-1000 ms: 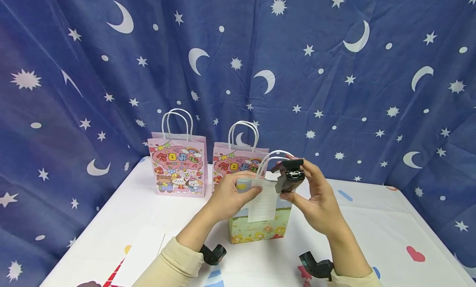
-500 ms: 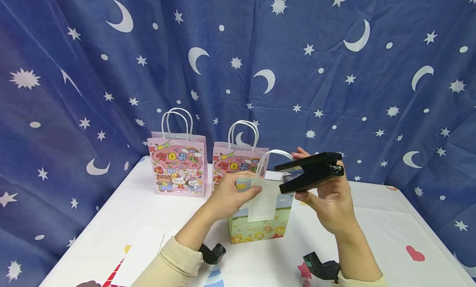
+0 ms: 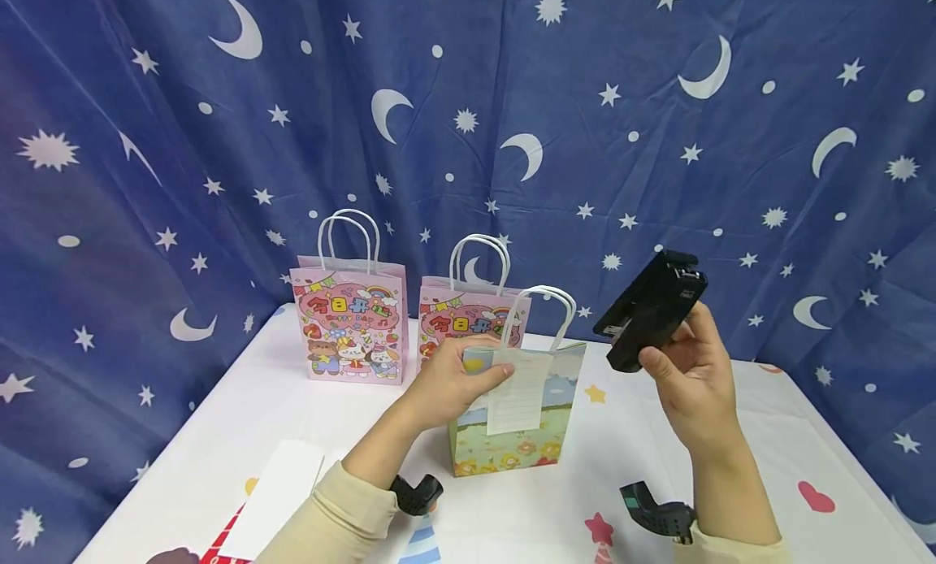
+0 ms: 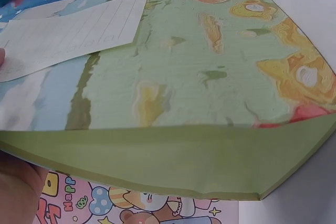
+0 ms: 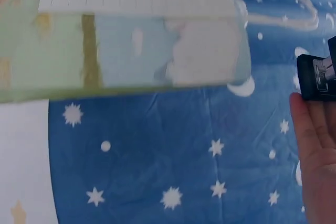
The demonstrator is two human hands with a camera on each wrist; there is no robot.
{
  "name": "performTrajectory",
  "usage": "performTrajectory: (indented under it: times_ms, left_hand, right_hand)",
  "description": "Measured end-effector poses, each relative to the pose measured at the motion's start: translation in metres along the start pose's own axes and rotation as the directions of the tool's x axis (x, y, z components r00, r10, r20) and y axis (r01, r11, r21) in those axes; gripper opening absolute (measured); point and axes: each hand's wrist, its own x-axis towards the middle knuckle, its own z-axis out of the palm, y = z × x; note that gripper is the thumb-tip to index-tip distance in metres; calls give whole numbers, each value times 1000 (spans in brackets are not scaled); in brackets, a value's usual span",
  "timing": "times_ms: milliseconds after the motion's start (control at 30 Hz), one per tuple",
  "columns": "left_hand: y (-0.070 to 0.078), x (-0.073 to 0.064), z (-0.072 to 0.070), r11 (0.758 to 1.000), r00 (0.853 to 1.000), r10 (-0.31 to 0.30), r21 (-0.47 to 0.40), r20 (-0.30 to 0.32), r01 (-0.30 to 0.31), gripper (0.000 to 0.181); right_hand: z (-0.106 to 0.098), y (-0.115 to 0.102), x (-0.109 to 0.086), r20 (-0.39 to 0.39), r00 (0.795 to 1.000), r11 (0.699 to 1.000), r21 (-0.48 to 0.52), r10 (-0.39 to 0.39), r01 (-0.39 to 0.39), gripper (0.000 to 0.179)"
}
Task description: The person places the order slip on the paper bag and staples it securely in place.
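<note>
My left hand (image 3: 457, 377) pinches the top edge of a green and blue flowered paper bag (image 3: 512, 450), thumb in front. A lined white paper slip (image 3: 515, 393) lies against the front of the bag below its white handles. In the left wrist view the slip (image 4: 79, 40) lies flat on the bag's printed side. To the right, apart from the bag, my right hand (image 3: 698, 381) holds a black stapler (image 3: 653, 310) tilted in the air between thumb and fingers. Only part of that stapler (image 5: 317, 77) shows in the right wrist view.
Two pink paper bags with cartoon animals stand behind: one on the left (image 3: 351, 324), one partly hidden (image 3: 471, 308) behind my left hand. White paper (image 3: 274, 495) lies at the table's front left. A blue star-and-moon curtain (image 3: 468, 125) hangs at the back of the white table (image 3: 790, 458).
My right hand has drawn the stapler away from the bag's top edge, to the right and upward, turning it. The left hand stays on the bag and slip.
</note>
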Motion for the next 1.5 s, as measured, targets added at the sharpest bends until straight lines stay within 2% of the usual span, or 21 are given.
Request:
performTrajectory:
  times_ms: [67,133,167,233,300,400,500,567,633,667,767,867,933,1067,1133,1333,1500]
  left_hand:
    - [0,0,0,1000,1000,4,7,-2,-4,22]
    - [0,0,0,1000,1000,11,15,-7,-10,22]
    - [0,0,0,1000,1000,12,19,-11,-12,22]
    - [1,0,0,1000,1000,14,23,-17,-14,21]
    - [1,-1,0,1000,1000,9,25,-20,-9,21]
    - [1,-1,0,1000,1000,6,27,-20,-5,22]
    - [1,0,0,1000,1000,13,22,-14,-13,21]
    - [1,0,0,1000,1000,18,18,-11,-18,21]
    - [1,0,0,1000,1000,22,14,-9,-22,22]
    - [1,0,0,1000,1000,20,14,-9,-20,22]
    - [1,0,0,1000,1000,9,13,-9,-9,23]
    - [1,1,0,1000,1000,-10,12,-12,10,23]
    - [1,1,0,1000,1000,-20,12,-16,20,24]
    - [1,0,0,1000,999,-29,10,-19,29,25]
    - [1,0,0,1000,999,-28,13,-21,28,25]
    - [3,0,0,999,999,-21,39,-27,22,26]
    - [3,-1,-1,999,999,-25,47,-30,26,26]
  right_hand:
    - [-4,1,-2,-41,997,997,-45,62,-64,53]
    - [-8,2,-3,-118,980,977,-126,157,-172,50]
    - [-10,4,-4,-163,964,958,-163,209,-235,48]
    - [-14,7,-5,-259,915,906,-211,309,-366,47]
    - [-19,10,-5,-345,842,835,-224,415,-503,52]
    - [-28,16,-6,-417,727,740,-167,546,-652,66]
    - [-38,21,-8,-479,602,658,-65,638,-750,73]
    - [-43,25,-9,-519,527,610,-13,673,-792,73]
    - [-48,30,-9,-554,469,572,15,687,-820,73]
    - [-50,33,-10,-564,453,551,4,690,-834,73]
    - [-57,41,-14,-572,441,479,-95,691,-873,78]
    - [-64,49,-21,-566,450,395,-226,690,-890,82]
    - [-69,55,-27,-573,448,334,-298,686,-894,83]
    - [-74,63,-36,-594,432,240,-377,678,-895,81]
    - [-75,66,-40,-600,419,196,-402,681,-894,79]
    - [-82,74,-47,-608,363,74,-447,706,-892,76]
    - [-86,80,-52,-610,331,5,-472,720,-882,76]
